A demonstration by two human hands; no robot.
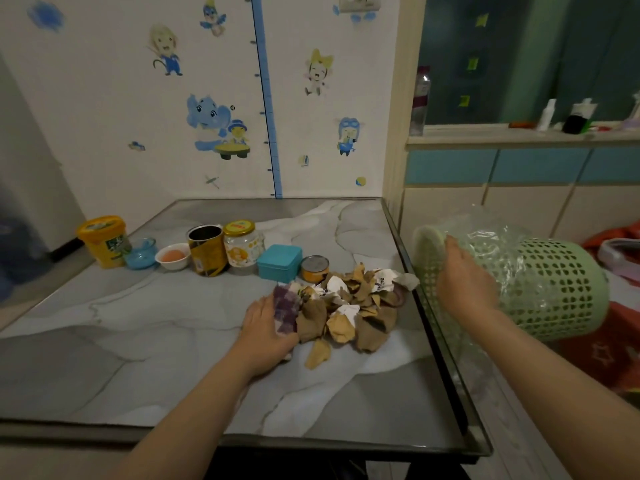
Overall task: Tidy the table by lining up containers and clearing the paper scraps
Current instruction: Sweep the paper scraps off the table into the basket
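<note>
A heap of brown and white paper scraps [349, 308] lies near the right edge of the grey marble table [138, 341]. My left hand [266, 329] presses flat against the heap's left side. My right hand [464, 278] grips the rim of a green mesh bin [540, 289], lined with clear plastic and tipped on its side just past the table's right edge. Behind the heap stands a row: a yellow tub [103, 240], blue glass bowl [140, 253], white bowl [173, 256], open tin [207, 250], glass jar [243, 247], teal box [280, 262] and small can [314, 268].
A wall with cartoon stickers runs behind the table. To the right a windowsill [519, 133] carries bottles, and red fabric [602, 351] lies below the bin. A dark raised edge [433, 327] borders the table's right side.
</note>
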